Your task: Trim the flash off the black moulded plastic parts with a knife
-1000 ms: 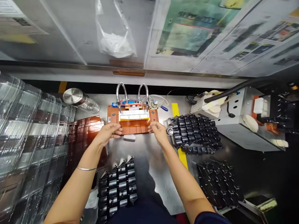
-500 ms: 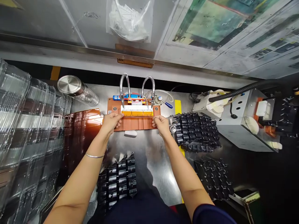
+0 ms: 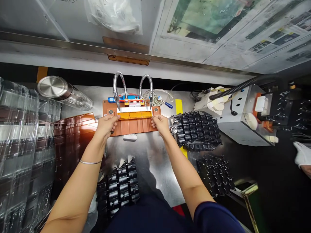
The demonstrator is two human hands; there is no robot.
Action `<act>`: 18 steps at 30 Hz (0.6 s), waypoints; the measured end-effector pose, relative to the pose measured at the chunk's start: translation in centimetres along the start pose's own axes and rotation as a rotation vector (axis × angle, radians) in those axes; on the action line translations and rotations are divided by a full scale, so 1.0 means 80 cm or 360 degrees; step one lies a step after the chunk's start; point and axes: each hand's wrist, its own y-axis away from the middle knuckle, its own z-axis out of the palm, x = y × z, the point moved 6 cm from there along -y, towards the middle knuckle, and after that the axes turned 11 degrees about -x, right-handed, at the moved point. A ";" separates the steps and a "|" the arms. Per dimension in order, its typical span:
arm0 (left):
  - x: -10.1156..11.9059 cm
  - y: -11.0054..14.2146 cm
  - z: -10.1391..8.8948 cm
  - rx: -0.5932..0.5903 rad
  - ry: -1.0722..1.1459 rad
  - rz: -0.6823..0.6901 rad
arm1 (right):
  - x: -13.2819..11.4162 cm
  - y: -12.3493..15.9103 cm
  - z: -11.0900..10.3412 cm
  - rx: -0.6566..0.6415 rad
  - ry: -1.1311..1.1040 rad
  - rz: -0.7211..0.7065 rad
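A brown fixture plate (image 3: 132, 125) lies on the steel bench, with a long orange strip (image 3: 134, 115) across its top. My left hand (image 3: 107, 124) grips the strip's left end with curled fingers. My right hand (image 3: 160, 124) pinches its right end. Two flexible metal nozzles (image 3: 117, 87) arch down onto the strip from behind. A small white block (image 3: 130, 137) sits just in front of the plate.
Black part trays (image 3: 196, 131) lie right of the plate, more (image 3: 120, 186) near my body and at lower right (image 3: 215, 174). Clear tray stacks (image 3: 19, 145) fill the left. A steel-lidded bottle (image 3: 62, 92) lies back left; a metal box with hose (image 3: 239, 113) stands right. A white-gloved hand (image 3: 302, 154) shows far right.
The strip across the plate showed white, then orange with a white edge, now all orange. Both hands moved up from the plate's front edge to the strip's ends.
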 end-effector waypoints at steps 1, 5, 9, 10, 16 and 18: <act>0.000 0.000 0.000 -0.0003 0.0003 -0.0001 | 0.000 0.001 -0.001 0.0022 -0.0011 0.0015; -0.003 -0.001 0.000 -0.0002 0.0006 -0.0006 | 0.000 0.004 0.001 0.0068 -0.0043 0.0077; -0.004 -0.006 -0.005 -0.0051 -0.0016 -0.0066 | 0.000 0.000 0.001 0.0075 -0.0022 0.0154; -0.004 -0.008 -0.007 -0.0088 -0.0024 -0.0096 | -0.002 -0.001 0.000 0.0072 -0.0011 0.0174; 0.001 -0.002 -0.020 -0.0341 -0.0012 -0.0184 | 0.008 0.062 0.000 0.0008 0.0077 0.0215; -0.002 0.009 -0.027 -0.0341 0.0000 -0.0133 | 0.035 0.122 0.018 -0.0080 0.0132 0.0216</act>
